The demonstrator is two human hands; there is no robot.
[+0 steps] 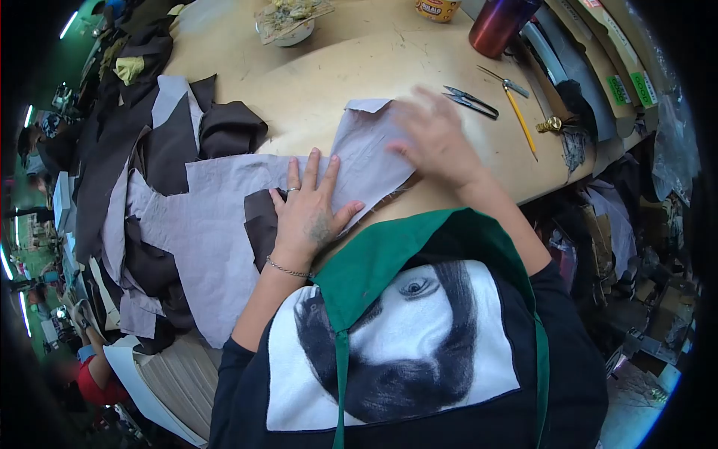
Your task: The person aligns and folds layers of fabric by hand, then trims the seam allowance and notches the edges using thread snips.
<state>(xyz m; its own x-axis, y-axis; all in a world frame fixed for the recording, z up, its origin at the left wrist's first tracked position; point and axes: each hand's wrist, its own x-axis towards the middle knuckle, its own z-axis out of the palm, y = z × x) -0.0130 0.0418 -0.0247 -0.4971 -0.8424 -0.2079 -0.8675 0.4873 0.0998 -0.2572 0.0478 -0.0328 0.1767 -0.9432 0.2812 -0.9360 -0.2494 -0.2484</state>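
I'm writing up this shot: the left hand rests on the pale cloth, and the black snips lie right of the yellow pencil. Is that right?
Not quite: the black snips lie left of the yellow pencil, as the head view shows. The left hand does rest on the pale cloth.

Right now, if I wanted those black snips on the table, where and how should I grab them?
I'd pinch the black snips by the rounded end, coming from above at the picture's right: they lie flat, with the pointed blades facing left, away from that end.
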